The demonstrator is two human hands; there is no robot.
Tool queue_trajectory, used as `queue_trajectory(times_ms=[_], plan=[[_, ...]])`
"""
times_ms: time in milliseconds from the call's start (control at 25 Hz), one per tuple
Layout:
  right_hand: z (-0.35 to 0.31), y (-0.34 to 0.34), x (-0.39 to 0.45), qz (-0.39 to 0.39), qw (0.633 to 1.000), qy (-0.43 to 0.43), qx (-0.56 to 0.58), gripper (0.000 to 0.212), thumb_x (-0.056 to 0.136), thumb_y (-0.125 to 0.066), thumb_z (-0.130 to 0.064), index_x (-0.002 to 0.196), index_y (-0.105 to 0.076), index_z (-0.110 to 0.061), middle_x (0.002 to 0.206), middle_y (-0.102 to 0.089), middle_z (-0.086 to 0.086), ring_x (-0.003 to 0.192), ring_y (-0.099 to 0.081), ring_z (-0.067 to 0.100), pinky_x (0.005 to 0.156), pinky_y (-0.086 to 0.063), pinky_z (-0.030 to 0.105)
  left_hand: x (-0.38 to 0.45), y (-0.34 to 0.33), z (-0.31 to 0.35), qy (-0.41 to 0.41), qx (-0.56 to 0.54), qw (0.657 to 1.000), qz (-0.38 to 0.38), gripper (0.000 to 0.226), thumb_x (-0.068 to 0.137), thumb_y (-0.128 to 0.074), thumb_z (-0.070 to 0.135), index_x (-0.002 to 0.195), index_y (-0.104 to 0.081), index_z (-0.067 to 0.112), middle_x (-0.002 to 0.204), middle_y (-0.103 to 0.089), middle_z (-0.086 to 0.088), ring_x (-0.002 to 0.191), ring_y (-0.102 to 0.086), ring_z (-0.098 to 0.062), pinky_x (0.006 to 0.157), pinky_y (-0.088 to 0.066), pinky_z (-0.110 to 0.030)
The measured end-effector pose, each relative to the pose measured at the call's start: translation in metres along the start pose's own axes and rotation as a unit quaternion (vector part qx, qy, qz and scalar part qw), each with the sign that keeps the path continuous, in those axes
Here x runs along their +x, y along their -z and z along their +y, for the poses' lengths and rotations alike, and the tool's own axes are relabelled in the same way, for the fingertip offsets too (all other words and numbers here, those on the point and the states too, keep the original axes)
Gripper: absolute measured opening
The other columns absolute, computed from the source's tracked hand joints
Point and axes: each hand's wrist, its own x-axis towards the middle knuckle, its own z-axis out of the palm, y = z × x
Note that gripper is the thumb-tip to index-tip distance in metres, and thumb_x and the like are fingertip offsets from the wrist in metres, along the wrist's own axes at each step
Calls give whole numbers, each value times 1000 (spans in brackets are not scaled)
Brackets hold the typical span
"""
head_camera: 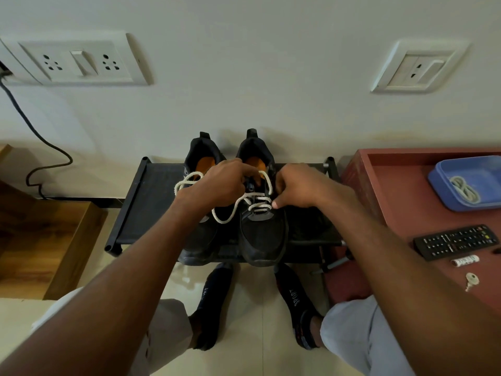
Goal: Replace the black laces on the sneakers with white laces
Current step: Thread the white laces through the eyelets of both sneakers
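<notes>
The left hand (pixel 219 183) curls its fingers down over the tongue of the right shoe (pixel 261 213), seemingly pinching the white lace (pixel 238 203), though the fingertips are hidden. The right hand (pixel 295 187) is curled against that shoe's eyelets at 3 o'clock, thumb beside the laced rows; whether it pinches lace cannot be told. A loose loop trails to 9 o'clock over the left shoe (pixel 200 234). Both shoes stand on a black rack (pixel 146 202). At 3 o'clock, well apart, a blue tray (pixel 444 175) holds another lace (pixel 464 189).
</notes>
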Motion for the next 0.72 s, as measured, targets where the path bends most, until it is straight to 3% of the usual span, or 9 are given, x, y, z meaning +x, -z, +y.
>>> queue_trajectory(times_ms=[120, 240, 320, 480, 600, 720], plan=[[-3, -7, 4, 11, 1000, -6, 2, 22, 79, -89, -34, 89, -75, -20, 90, -74, 2, 85, -71, 25, 84, -61, 45, 2, -1, 2, 4, 13, 1000, -6, 55, 92, -50, -3, 125, -69, 36, 108, -51, 1, 98, -52, -21, 71, -34, -30], [-5, -4, 3, -10, 994, -34, 104, 21, 83, -85, -33, 87, -75, -15, 83, -76, 7, 79, -75, 25, 75, -61, 40, 2, 1, 3, 7, 18, 1000, -8, 58, 91, -49, -3, 126, -68, 38, 108, -50, 2, 99, -52, -22, 71, -33, -29], [-7, -3, 2, 37, 984, -54, 168, 18, 83, -86, -35, 81, -76, -20, 78, -76, 3, 73, -76, 22, 72, -62, 37, 1, 1, 2, 5, 19, 1000, -5, 63, 90, -48, -5, 132, -66, 38, 108, -51, 3, 99, -51, -21, 74, -35, -31], [-13, -2, 1, 134, 962, -54, 231, 8, 83, -83, -21, 76, -79, -24, 74, -75, -2, 72, -74, 19, 76, -65, 45, 2, 2, 1, 4, 27, 1000, 5, 64, 90, -49, -5, 140, -61, 33, 115, -62, -3, 106, -57, -27, 75, -40, -35], [-18, 18, -6, 248, 879, -26, 407, 10, 93, -75, -19, 83, -76, -19, 80, -77, -3, 80, -75, 16, 84, -63, 45, 0, 3, 0, 1, 21, 1000, 7, 59, 90, -49, -5, 133, -66, 31, 122, -67, -5, 107, -60, -27, 80, -48, -38], [-21, 48, -24, 325, 708, 101, 618, 4, 103, -61, -11, 102, -65, -8, 83, -76, 9, 71, -73, 23, 73, -64, 42, -2, 4, -2, -2, 5, 1000, 6, 56, 91, -48, -4, 131, -68, 30, 122, -67, -4, 109, -60, -28, 78, -43, -35]])
